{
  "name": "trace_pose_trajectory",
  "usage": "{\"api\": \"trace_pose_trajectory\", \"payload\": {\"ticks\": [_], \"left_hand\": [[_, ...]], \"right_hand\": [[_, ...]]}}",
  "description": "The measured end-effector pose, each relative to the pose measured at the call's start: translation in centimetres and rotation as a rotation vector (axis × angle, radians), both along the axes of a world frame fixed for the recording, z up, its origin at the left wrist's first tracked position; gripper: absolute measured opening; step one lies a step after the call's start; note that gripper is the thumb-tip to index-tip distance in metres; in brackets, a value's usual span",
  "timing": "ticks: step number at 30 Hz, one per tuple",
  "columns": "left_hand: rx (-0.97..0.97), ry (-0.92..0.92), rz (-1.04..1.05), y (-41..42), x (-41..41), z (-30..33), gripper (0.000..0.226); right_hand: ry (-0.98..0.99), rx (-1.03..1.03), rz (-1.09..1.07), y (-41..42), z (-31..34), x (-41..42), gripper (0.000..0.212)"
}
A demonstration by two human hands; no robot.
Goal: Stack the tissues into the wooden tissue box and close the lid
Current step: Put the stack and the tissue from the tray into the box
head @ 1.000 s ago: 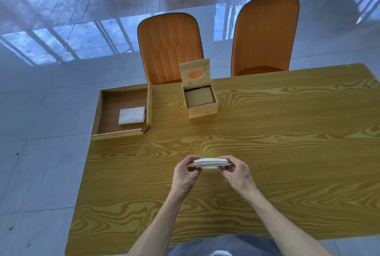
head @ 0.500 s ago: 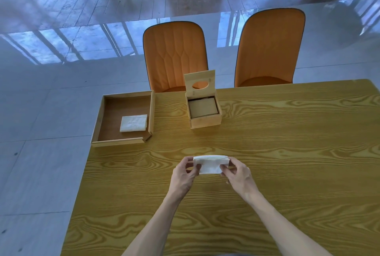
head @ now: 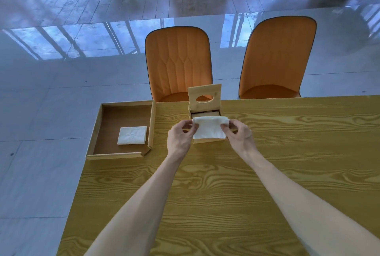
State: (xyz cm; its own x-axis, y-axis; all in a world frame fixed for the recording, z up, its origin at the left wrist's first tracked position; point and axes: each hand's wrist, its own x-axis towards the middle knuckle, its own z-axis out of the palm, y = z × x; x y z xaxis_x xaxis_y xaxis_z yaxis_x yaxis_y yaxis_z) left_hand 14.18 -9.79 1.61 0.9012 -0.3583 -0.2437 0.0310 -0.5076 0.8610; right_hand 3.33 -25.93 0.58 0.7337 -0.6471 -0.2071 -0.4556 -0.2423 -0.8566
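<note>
A folded stack of white tissues (head: 209,127) hangs between my two hands, just in front of and above the wooden tissue box (head: 207,141). My left hand (head: 179,136) pinches its left end, my right hand (head: 238,134) its right end. The box's lid (head: 204,97), with an oval hole, stands upright at the back. The tissues hide most of the box's opening. Another folded white tissue (head: 132,135) lies in the shallow wooden tray (head: 96,128) to the left.
The wooden table (head: 277,153) carries the tray at its far left corner, partly overhanging the edge. Two orange chairs (head: 178,64) (head: 276,58) stand behind the table. Glossy floor lies to the left and beyond.
Both hands have carried the tissue stack away from me, from mid-table up to the box. The view has shifted forward with them.
</note>
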Motion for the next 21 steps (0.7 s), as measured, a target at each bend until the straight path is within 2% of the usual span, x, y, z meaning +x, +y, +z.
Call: {"api": "trace_pose_trajectory", "payload": {"ticks": [11,15,21], "left_hand": [[0.183,0.04,0.166,-2.9,2.3,-0.8,0.029],[0.259,0.023,0.19,-3.3,2.4,-1.0,0.026],[0.279,0.032,0.226,-3.7,2.3,-1.2,0.019]], "right_hand": [[0.126,-0.151,-0.107,-0.9,-0.7,4.2,0.044],[0.208,-0.298,-0.108,-0.6,-0.8,4.8,0.035],[0.246,-0.268,-0.159,-0.8,-1.3,5.4,0.028]]}}
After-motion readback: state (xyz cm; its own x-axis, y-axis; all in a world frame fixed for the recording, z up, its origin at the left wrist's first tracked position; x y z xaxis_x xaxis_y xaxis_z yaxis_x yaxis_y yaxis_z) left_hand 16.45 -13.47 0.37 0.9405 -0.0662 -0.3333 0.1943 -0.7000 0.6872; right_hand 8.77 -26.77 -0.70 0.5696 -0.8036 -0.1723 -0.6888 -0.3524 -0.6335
